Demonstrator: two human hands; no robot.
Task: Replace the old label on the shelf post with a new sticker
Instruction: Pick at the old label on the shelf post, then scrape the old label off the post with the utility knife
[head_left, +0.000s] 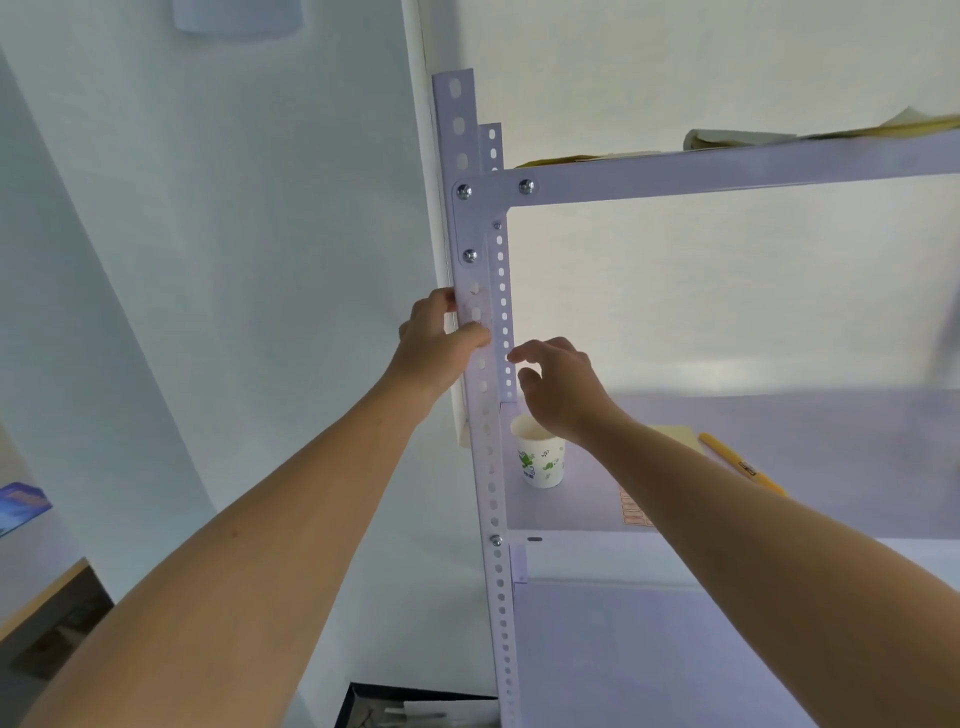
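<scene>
Shelf post (488, 457): one left hand (434, 345) grips it; right hand (561, 387) beside, fingers loose (one cup (540, 460)).

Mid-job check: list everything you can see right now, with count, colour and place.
shelf post: one, pale lilac, perforated, upright, centre
paper cup: one, white with green print, middle shelf beside post
pen: one, yellow, middle shelf, right of cup
papers: few, yellowish, top shelf
blue item: one, left edge, unidentifiable
left hand: grips the post, thumb on its front
right hand: open, beside the post, holding nothing
</scene>
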